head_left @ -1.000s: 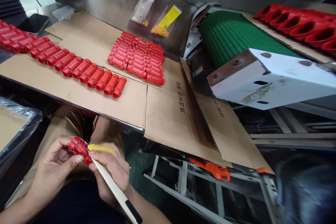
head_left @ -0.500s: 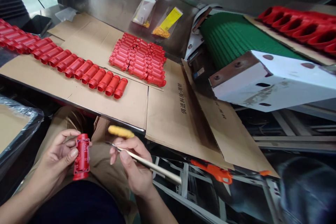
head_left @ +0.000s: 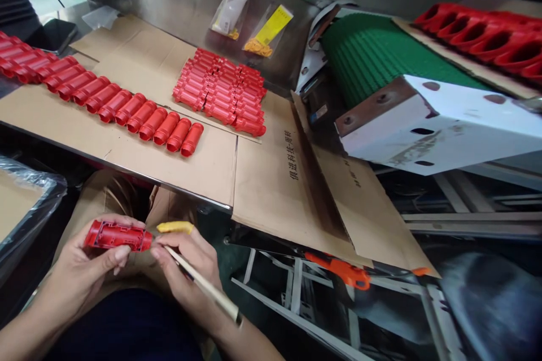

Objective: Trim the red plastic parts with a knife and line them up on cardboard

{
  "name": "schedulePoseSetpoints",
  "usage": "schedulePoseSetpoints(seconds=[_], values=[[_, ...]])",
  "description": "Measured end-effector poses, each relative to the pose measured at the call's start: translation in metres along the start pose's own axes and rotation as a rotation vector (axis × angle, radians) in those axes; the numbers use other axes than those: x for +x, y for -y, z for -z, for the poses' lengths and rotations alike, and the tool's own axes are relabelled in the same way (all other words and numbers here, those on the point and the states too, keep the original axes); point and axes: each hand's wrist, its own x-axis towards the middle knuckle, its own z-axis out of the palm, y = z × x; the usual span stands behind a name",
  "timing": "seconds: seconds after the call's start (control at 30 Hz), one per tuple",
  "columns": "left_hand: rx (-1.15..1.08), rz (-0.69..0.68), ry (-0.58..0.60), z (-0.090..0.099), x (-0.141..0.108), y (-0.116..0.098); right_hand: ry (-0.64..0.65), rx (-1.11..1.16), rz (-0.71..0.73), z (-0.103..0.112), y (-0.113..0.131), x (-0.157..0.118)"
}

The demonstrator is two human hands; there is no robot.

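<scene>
My left hand (head_left: pixel 91 265) grips a red plastic tube-shaped part (head_left: pixel 121 237), lying nearly level above my lap. Its upward side shows a recessed panel with a dark outline. My right hand (head_left: pixel 188 265) pinches a thin tool with a pale wooden handle (head_left: pixel 203 285). The tool's tip is at the right end of the red part, but my fingers hide it, so I cannot tell whether it touches. A yellow finger cot (head_left: pixel 174 227) covers a finger of my right hand.
A row of red parts (head_left: pixel 122 107) and a block of more (head_left: pixel 220 90) lie on the cardboard-covered table (head_left: pixel 271 197). Beyond are bags of orange finger cots (head_left: pixel 259 45). A green conveyor belt (head_left: pixel 372 56) carries red parts at right. A plastic-lined bin (head_left: pixel 46 186) stands at left.
My left hand has turned the red part from upright to nearly level. My right hand has moved left, bringing the tool to the part's end.
</scene>
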Motion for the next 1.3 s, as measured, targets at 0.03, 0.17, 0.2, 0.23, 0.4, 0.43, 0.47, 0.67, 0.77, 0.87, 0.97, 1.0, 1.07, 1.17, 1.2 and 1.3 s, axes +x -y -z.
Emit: schedulePoseSetpoints(seconds=[0.03,0.17,0.2,0.23,0.4,0.43,0.47,0.67,0.77,0.87,0.97,1.0,1.07,1.17,1.2,1.3], values=[[-0.013,0.000,0.003,-0.001,0.001,0.000,-0.033,-0.072,0.144,0.002,0.001,-0.001],[-0.093,0.013,-0.037,-0.006,0.000,-0.003,-0.059,-0.049,0.389,0.003,0.000,-0.001],[-0.101,0.019,-0.051,-0.007,-0.001,-0.004,-0.066,-0.030,0.400,0.002,-0.001,-0.001],[-0.104,0.025,-0.059,-0.008,-0.003,-0.004,-0.074,-0.017,0.405,0.000,-0.002,0.000],[-0.093,0.036,-0.078,-0.011,-0.007,-0.006,-0.085,0.001,0.412,-0.004,-0.004,0.002],[-0.098,0.030,-0.084,-0.011,-0.007,-0.006,-0.084,-0.004,0.417,-0.004,-0.004,0.002],[-0.105,0.023,-0.090,-0.012,-0.007,-0.007,-0.081,-0.012,0.420,-0.004,-0.003,0.002],[-0.121,-0.003,-0.107,-0.016,-0.010,-0.006,-0.095,-0.003,0.356,-0.006,0.000,-0.003],[-0.110,-0.026,-0.111,-0.014,-0.010,-0.003,-0.048,0.014,0.296,-0.004,0.000,-0.002],[-0.082,-0.046,-0.020,-0.007,-0.005,0.001,0.052,-0.044,0.346,0.002,-0.002,0.003],[-0.102,-0.016,0.083,-0.003,0.002,0.002,0.123,-0.250,0.513,0.009,-0.001,0.007],[-0.119,0.003,0.083,-0.003,0.004,0.001,0.145,-0.283,0.536,0.011,0.000,0.007],[-0.148,0.051,0.066,-0.005,0.004,-0.001,0.206,-0.220,0.517,0.012,0.004,0.004],[-0.143,0.096,0.000,-0.010,0.000,-0.003,0.301,0.025,0.455,0.011,0.010,-0.003],[-0.133,0.090,-0.032,-0.012,-0.002,-0.004,0.303,0.110,0.428,0.010,0.011,-0.005],[-0.097,0.030,-0.092,-0.015,-0.007,-0.005,0.119,0.210,0.285,0.006,0.009,-0.008]])
